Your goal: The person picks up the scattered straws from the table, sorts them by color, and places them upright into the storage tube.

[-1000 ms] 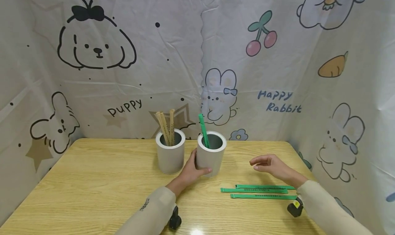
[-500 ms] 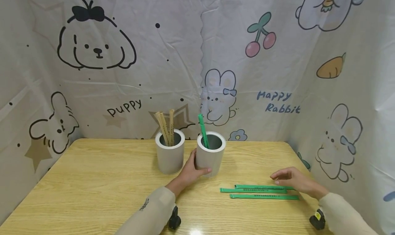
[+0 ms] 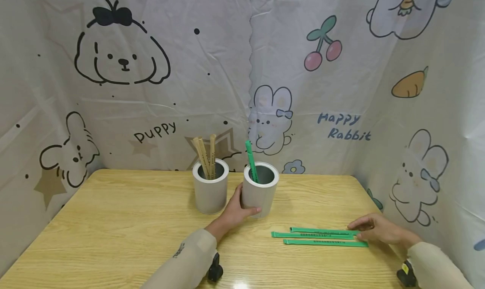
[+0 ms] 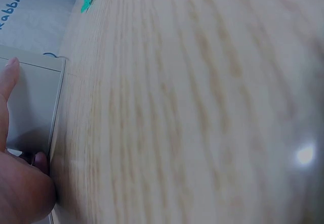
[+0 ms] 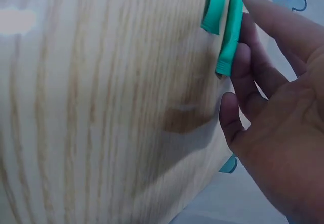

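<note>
In the head view my left hand (image 3: pixel 236 213) grips the lower side of the right grey-white cup (image 3: pixel 259 196), thumb across its front. A slim green stick packet (image 3: pixel 251 162) leans inside that cup. Beside it on the left stands a matching cup (image 3: pixel 210 196) with several tan stick packets (image 3: pixel 204 158). Three more green stick packets (image 3: pixel 326 243) lie roughly parallel on the table. At the right end of the farthest one (image 3: pixel 318 230), my right hand (image 3: pixel 382 229) has its fingers loosely bent; in the right wrist view its fingertips (image 5: pixel 243 57) are beside the packet's end (image 5: pixel 228 57).
The wooden table (image 3: pixel 125 230) meets a printed cloth backdrop (image 3: pixel 212 91) behind the cups and along both sides. The left forearm (image 3: pixel 185 259) crosses the front of the table. Both cups stand near the back edge, a small gap apart.
My right hand has moved right and toward me, from above the table beside the cups to the right ends of the green packets. The left hand and cups stay put.
</note>
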Demonstrator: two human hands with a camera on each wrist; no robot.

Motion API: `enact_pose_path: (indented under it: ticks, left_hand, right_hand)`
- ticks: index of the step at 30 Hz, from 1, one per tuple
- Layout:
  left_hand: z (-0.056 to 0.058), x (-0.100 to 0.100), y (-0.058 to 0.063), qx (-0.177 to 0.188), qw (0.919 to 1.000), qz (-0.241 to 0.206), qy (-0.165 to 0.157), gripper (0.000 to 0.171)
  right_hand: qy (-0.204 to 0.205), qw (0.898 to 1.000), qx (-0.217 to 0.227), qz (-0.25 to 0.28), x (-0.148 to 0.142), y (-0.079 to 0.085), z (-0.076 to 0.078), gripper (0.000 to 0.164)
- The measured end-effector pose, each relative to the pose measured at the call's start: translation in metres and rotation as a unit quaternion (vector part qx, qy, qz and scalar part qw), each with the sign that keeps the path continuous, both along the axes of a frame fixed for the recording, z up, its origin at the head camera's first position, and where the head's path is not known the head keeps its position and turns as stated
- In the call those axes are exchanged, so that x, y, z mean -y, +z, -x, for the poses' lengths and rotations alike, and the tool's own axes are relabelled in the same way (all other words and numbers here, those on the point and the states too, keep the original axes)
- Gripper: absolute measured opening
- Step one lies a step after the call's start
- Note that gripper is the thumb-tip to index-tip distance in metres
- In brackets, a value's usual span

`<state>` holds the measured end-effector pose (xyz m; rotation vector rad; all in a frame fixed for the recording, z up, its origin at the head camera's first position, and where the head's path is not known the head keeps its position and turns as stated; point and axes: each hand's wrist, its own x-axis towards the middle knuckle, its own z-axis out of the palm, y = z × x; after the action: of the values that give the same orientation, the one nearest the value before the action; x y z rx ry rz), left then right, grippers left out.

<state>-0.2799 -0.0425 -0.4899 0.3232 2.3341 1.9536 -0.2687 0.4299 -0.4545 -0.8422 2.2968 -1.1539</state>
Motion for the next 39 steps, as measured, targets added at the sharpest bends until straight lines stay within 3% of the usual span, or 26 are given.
enact_pose_path:
  ticks: [7,13,21,25,29,34,37,39]
  left_hand:
    - [0.001,0.000,0.000,0.004,1.0000,0.001,0.000,0.101]
    - [0.001,0.001,0.000,0.007,1.0000,-0.002,0.003,0.101]
    - [-0.003,0.000,0.003,0.002,1.0000,0.002,0.004,0.100]
    - [-0.006,0.000,0.007,0.002,1.0000,0.002,0.004,0.100]
    - [-0.007,-0.001,0.009,0.004,1.0000,0.001,0.005,0.101]
    - [-0.004,-0.002,0.007,0.003,1.0000,0.006,0.003,0.100]
    - [-0.003,-0.001,0.004,0.007,1.0000,0.006,0.004,0.101]
    - [-0.003,-0.001,0.003,0.010,0.9999,0.003,0.005,0.101]
  right_hand:
    - [-0.036,0.995,-0.068,-0.056,0.005,-0.004,0.000,0.022]
    - [-0.084,0.991,-0.071,-0.076,0.013,-0.003,-0.002,0.015]
    - [-0.086,0.990,-0.090,-0.065,0.016,-0.002,0.001,0.013]
    - [-0.115,0.987,-0.091,-0.058,0.025,0.011,0.006,0.021]
    - [-0.173,0.983,-0.046,-0.047,0.046,0.035,0.009,0.036]
    - [-0.201,0.979,-0.029,-0.001,0.086,0.063,0.012,0.037]
    - [-0.190,0.978,0.003,0.081,0.115,0.075,0.016,0.025]
    - [-0.186,0.970,0.039,0.152,0.137,0.082,0.018,0.016]
